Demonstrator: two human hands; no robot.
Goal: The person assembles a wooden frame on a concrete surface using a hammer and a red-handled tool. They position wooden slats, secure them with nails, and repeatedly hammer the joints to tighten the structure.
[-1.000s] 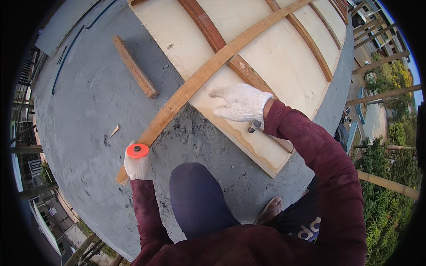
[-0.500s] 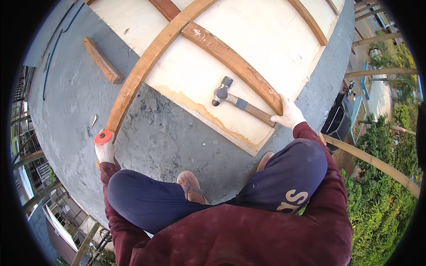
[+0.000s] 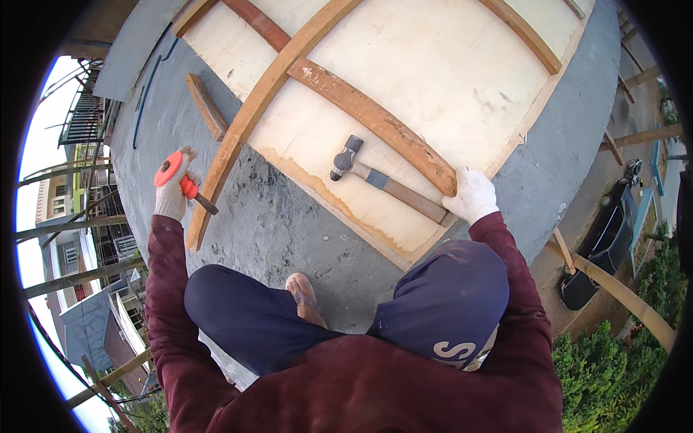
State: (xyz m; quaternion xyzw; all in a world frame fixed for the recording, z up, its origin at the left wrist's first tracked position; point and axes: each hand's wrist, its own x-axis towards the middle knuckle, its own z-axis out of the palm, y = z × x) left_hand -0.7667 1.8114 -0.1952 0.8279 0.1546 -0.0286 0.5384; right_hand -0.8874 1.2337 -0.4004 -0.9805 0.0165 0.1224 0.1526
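My left hand [image 3: 172,200], in a white knit glove, is closed round a chisel [image 3: 189,186] with a red hand guard. The chisel's dark shaft points down and right, its tip by the near end of a long wooden beam [image 3: 249,124]. My right hand [image 3: 473,196], also gloved, is wrapped round the near end of a shorter wooden batten [image 3: 379,119]. That batten lies across a white plywood panel [image 3: 447,65]. Beside it on the panel rests a ball-peen hammer [image 3: 393,189], its head away from me and its handle end close to my right fingers.
A rough grey concrete slab [image 3: 281,209] surrounds the panel. At the left lie a short wood block [image 3: 206,107] and a thin bluish rod [image 3: 148,97]. Bamboo poles [image 3: 621,285] stand past the slab's edges. A black vehicle [image 3: 603,245] is below at the right.
My left hand has come away from the beam's near end and moved up, showing the chisel's shaft. The right hand stays at the batten's end. The whole view has shifted.
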